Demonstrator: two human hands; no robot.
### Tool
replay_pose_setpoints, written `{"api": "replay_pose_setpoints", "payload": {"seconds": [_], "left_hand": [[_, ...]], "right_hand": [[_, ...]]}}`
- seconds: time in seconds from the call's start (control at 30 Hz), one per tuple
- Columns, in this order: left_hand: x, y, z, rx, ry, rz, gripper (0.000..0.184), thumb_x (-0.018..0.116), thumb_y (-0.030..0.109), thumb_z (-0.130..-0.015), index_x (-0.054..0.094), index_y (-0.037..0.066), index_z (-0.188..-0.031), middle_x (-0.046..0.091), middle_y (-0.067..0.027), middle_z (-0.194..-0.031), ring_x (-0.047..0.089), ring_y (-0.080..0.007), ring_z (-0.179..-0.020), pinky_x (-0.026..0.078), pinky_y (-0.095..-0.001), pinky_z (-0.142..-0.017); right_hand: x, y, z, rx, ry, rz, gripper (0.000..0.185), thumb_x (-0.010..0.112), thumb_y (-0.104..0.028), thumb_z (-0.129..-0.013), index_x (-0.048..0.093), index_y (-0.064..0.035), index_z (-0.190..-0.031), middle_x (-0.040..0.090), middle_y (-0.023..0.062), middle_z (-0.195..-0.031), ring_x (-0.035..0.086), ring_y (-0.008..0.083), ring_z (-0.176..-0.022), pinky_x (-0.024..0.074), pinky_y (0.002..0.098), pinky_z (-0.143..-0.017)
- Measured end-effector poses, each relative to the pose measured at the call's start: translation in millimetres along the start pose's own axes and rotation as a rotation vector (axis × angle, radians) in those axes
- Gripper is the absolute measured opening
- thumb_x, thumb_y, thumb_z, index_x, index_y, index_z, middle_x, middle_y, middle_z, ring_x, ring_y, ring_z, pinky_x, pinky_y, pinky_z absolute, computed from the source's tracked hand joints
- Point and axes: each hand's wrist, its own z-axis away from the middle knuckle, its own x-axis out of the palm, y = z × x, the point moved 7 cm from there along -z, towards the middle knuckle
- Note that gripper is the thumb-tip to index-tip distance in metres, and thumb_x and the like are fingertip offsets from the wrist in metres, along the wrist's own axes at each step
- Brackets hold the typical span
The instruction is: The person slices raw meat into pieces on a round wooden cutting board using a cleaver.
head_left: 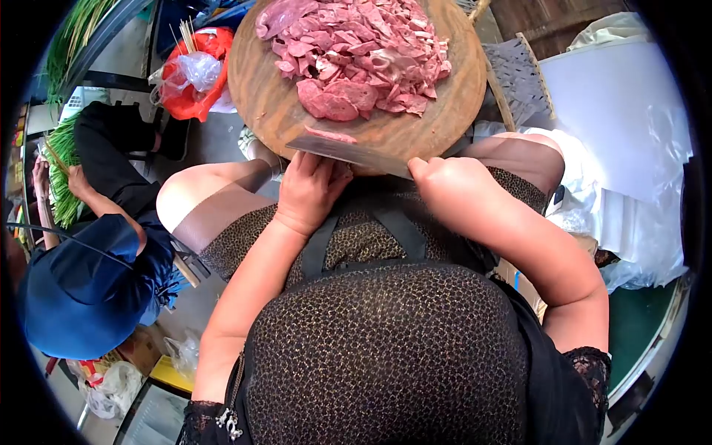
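Observation:
My right hand point(454, 187) is wrapped round the handle end of a cleaver; the handle itself is hidden in my fist. The cleaver's wide blade point(348, 152) lies across the near edge of a round wooden chopping board point(259, 93). Just behind the blade, my left hand point(315, 185) has its fingers bent and pressed together; what they hold, if anything, is hidden. Beyond the blade rests a thin strip of pink meat point(330, 136). A heap of sliced pink meat point(371, 63) covers the far part of the board, with larger pieces at its edges.
At the left, another person in a dark blue hat point(78, 289) handles green stalks point(65, 170). A red plastic bag point(194, 93) with thin sticks stands left of the board. White plastic sheeting point(615, 148) lies at the right. My knees flank the board.

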Motion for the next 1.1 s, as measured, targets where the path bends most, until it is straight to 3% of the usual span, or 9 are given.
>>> {"api": "replay_pose_setpoints", "payload": {"seconds": [0.07,0.23,0.4,0.57,0.8,0.87,1.0,1.1], "left_hand": [[2,-2,2,-0.017,-0.022,0.012,0.045,0.078,0.018,-0.073,0.067,0.006,-0.116,0.06,-0.013,-0.112,0.059,-0.0377,-0.104,0.052,-0.0444,-0.09],[3,-4,1,-0.027,-0.036,0.037,0.046,0.081,0.02,-0.074,0.066,0.003,-0.114,0.063,-0.0144,-0.112,0.06,-0.0387,-0.104,0.05,-0.0469,-0.092],[0,1,-4,0.044,0.007,-0.008,0.04,0.076,0.019,-0.078,0.067,0.004,-0.115,0.062,-0.0142,-0.111,0.06,-0.0372,-0.102,0.052,-0.0435,-0.093],[1,-2,3,-0.02,-0.038,0.038,0.04,0.076,0.019,-0.08,0.066,0.004,-0.116,0.062,-0.0147,-0.114,0.06,-0.0366,-0.105,0.05,-0.0432,-0.095],[1,-11,5,-0.015,0.009,0.05,0.044,0.076,0.011,-0.076,0.064,0.003,-0.117,0.06,-0.0151,-0.121,0.059,-0.035,-0.11,0.05,-0.0417,-0.096],[-2,-10,-5,0.055,0.081,0.037,0.046,0.079,0.013,-0.075,0.063,0.003,-0.118,0.061,-0.0142,-0.117,0.06,-0.0343,-0.105,0.05,-0.042,-0.091],[3,-11,-9,0.047,0.012,0.037,0.049,0.08,0.01,-0.073,0.064,0.003,-0.119,0.06,-0.0152,-0.122,0.059,-0.0348,-0.112,0.049,-0.0423,-0.096],[1,-11,-10,0.048,-0.007,0.027,0.05,0.08,0.011,-0.074,0.064,0.003,-0.121,0.059,-0.0161,-0.124,0.058,-0.0355,-0.114,0.049,-0.0422,-0.098]], "right_hand": [[-3,-2,-10,0.035,-0.049,-0.093,0.016,0.05,-0.01,-0.088,0.063,-0.0014,-0.088,0.069,0.0216,-0.08,0.07,0.0386,-0.076,0.0568,0.0482,-0.067],[-5,-3,-26,-0.004,-0.042,-0.115,0.018,0.05,-0.01,-0.087,0.066,-0.0014,-0.087,0.07,0.0206,-0.08,0.07,0.0392,-0.077,0.0569,0.0488,-0.068],[6,-14,-55,-0.03,-0.043,-0.144,0.019,0.052,-0.012,-0.086,0.069,-0.0027,-0.085,0.071,0.0203,-0.082,0.071,0.0385,-0.077,0.0575,0.0483,-0.069],[18,-25,-90,-0.08,0.05,-0.152,0.022,0.052,-0.013,-0.086,0.072,-0.003,-0.086,0.072,0.0197,-0.084,0.072,0.037,-0.078,0.0582,0.0475,-0.071],[3,20,-44,-0.011,-0.055,-0.048,0.022,0.051,-0.013,-0.089,0.07,-0.004,-0.091,0.072,0.0199,-0.087,0.071,0.0378,-0.083,0.057,0.0484,-0.074],[7,45,-33,0.096,0.046,-0.027,0.02,0.05,-0.012,-0.089,0.069,-0.0048,-0.092,0.071,0.0197,-0.086,0.07,0.0386,-0.082,0.0557,0.0494,-0.073],[0,41,-11,0.04,0.328,-0.192,0.017,0.054,-0.015,-0.092,0.067,-0.005,-0.093,0.069,0.0207,-0.081,0.068,0.0397,-0.079,0.0542,0.0498,-0.069],[4,38,-5,0.052,0.314,-0.165,0.017,0.054,-0.015,-0.093,0.066,-0.0049,-0.097,0.068,0.0198,-0.078,0.068,0.0392,-0.076,0.0543,0.0495,-0.069]]}}
